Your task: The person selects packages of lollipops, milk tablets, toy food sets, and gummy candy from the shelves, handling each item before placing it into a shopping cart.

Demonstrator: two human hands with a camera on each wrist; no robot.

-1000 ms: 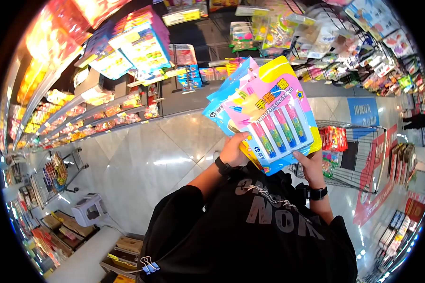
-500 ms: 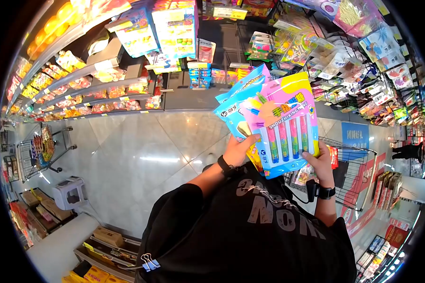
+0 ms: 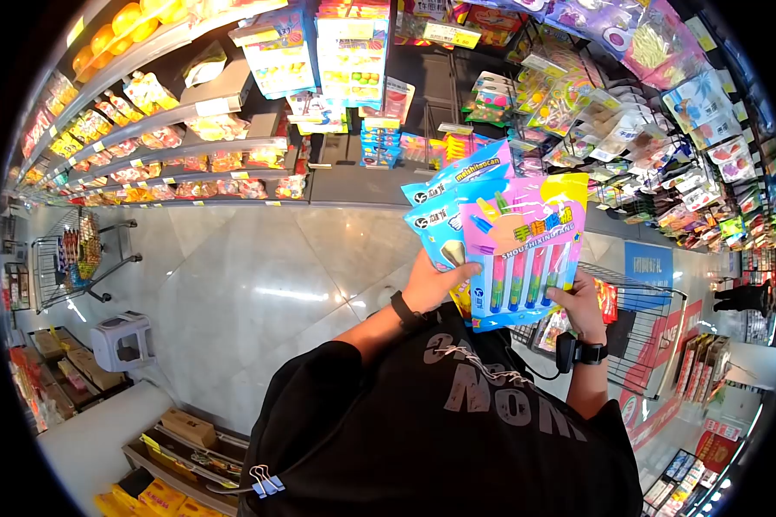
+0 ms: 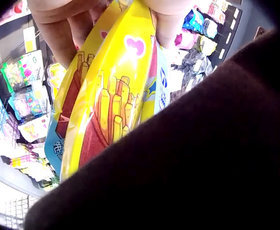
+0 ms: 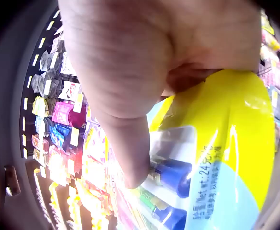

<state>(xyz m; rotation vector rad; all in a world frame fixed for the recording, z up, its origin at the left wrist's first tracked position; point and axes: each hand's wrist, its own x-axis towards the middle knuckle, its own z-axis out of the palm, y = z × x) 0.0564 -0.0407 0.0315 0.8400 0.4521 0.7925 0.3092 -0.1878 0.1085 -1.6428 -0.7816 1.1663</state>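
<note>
A pink, blue and yellow candy pack point(image 3: 513, 226), with several tubes behind a clear window, faces up in front of the chest. Blue candy bags point(image 3: 447, 200) are stacked behind it and stick out at its left. My left hand point(image 3: 440, 280) grips the left side of the stack, thumb on the front. At the lower right corner, my right hand point(image 3: 582, 306) pinches the pack, its thumb point(image 5: 128, 153) over the tubes. In the left wrist view, a yellow bag point(image 4: 118, 96) printed with fries hangs below the left fingers; a dark shape hides the lower right.
Shelves of bagged snacks point(image 3: 190, 129) run along the left and front. Hanging bags point(image 3: 629, 121) fill racks at the right. A wire shopping cart point(image 3: 655, 345) stands beside the right arm, another cart point(image 3: 73, 258) at the far left. A white stool-like object point(image 3: 121, 340) sits on the floor.
The view has swung, so the shelves shift rightward. The packs have come down and turned more upright, with the blue bags fanned out further at the left. Both hands keep their hold.
</note>
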